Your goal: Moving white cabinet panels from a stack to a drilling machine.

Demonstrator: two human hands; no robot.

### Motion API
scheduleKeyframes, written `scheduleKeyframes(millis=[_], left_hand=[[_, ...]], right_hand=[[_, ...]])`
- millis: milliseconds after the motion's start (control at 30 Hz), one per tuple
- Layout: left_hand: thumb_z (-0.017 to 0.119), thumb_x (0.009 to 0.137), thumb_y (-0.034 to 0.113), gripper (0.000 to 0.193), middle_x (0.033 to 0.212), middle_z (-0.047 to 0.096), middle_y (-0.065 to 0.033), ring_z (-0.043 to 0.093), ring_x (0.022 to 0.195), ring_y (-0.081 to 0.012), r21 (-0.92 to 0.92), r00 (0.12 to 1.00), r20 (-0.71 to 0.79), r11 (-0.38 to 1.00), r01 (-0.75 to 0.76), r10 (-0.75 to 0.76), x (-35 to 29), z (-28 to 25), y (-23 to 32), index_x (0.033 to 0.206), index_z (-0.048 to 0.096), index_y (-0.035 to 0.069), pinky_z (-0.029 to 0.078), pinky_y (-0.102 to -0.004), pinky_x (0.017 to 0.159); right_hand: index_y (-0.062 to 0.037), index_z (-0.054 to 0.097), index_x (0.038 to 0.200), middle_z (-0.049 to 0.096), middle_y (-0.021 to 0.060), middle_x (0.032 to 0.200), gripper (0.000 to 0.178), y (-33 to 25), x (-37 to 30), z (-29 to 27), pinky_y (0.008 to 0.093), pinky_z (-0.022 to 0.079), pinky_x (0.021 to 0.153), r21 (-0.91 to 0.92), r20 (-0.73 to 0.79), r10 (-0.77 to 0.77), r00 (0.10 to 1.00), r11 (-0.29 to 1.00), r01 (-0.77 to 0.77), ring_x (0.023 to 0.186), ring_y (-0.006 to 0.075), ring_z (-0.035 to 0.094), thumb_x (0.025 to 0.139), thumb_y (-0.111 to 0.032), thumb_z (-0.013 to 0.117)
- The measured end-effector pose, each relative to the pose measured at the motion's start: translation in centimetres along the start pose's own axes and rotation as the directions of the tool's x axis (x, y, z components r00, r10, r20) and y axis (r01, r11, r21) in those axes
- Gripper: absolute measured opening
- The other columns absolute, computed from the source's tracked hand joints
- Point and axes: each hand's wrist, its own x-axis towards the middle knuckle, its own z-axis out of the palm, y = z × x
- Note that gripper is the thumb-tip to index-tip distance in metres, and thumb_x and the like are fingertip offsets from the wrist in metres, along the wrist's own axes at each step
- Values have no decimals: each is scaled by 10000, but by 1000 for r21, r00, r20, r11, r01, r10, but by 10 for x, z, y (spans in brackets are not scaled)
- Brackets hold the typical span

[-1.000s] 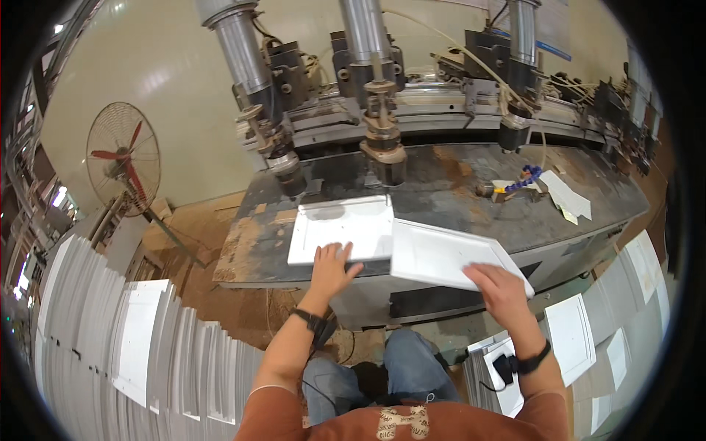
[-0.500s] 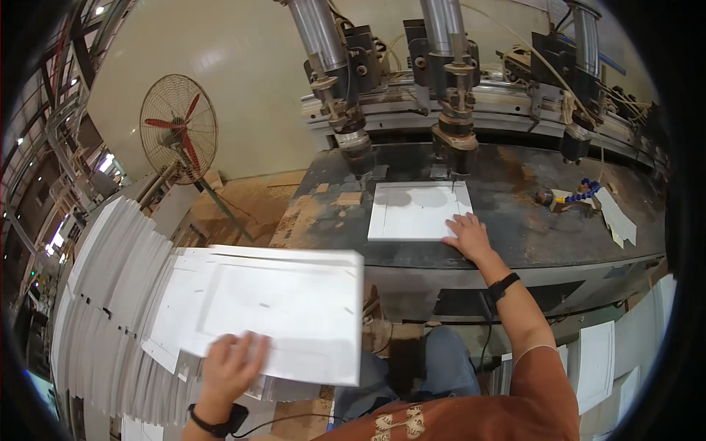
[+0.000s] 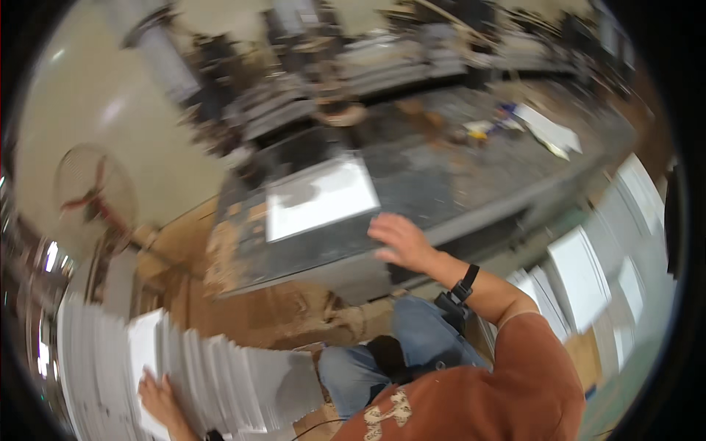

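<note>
My right hand point(image 3: 401, 241) is open, fingers stretched, just off the right corner of a flat white panel point(image 3: 322, 198). That panel lies on the dark machine table point(image 3: 434, 165) beneath the spindle heads point(image 3: 334, 103), which are blurred. At the lower left, my left hand point(image 3: 158, 403) rests with spread fingers on the face of another white panel point(image 3: 147, 345). This panel leans within a long row of upright panels point(image 3: 243, 378); its lower part is hidden by my hand.
More white panels point(image 3: 579, 275) stand at the right. A blue hose with a yellow part point(image 3: 482, 132) and a white scrap point(image 3: 548, 131) lie on the table. A caged fan with red blades point(image 3: 94, 195) stands at the left. Wood dust covers the floor point(image 3: 250, 316).
My view has swung right. My left hand has brought the white panel from in front of me over to the row at left. My right hand has come off the panel on the table.
</note>
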Motion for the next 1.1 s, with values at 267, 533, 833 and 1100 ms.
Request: scheduleKeyframes(millis=[267, 533, 833, 1100], left_hand=[[624, 885, 372, 398, 1110, 607, -157, 584, 1006, -336, -65, 838, -469, 936, -347, 278, 6, -58, 95, 1152, 620, 77, 470, -472, 886], [708, 748, 134, 386, 1133, 573, -154, 515, 1104, -366, -501, 624, -500, 388, -774, 601, 50, 12, 334, 1116, 613, 68, 410, -469, 925], [541, 858, 526, 657, 1386, 434, -169, 354, 1311, -355, -720, 751, -192, 429, -545, 632, 55, 48, 498, 1334, 466, 79, 225, -567, 1076], [583, 827, 515, 649, 1198, 515, -175, 463, 1127, -345, -736, 721, -341, 306, -604, 603, 20, 24, 446, 1296, 499, 75, 295, -516, 1028]], right_hand=[[-29, 262, 1423, 251, 173, 1486, 850, -121, -351, -151, 616, 247, 1050, -632, 232, 927, 296, 374, -678, 1377, 392, 225, 787, -408, 679], [-123, 414, 1345, 426, 158, 1337, 598, -140, -417, -157, 539, 326, 1001, -631, 220, 823, 524, 530, -566, 1212, 363, 411, 770, -52, 559], [12, 531, 1203, 537, 213, 1071, 616, -141, -285, -228, 416, 421, 903, -263, -365, 731, 576, 513, -817, 1006, 385, 505, 597, 110, 480], [-18, 624, 1066, 585, 130, 1031, 462, -100, -72, -219, 476, 448, 920, -236, 91, 145, 985, 964, -120, 974, 353, 548, 621, 98, 586]])
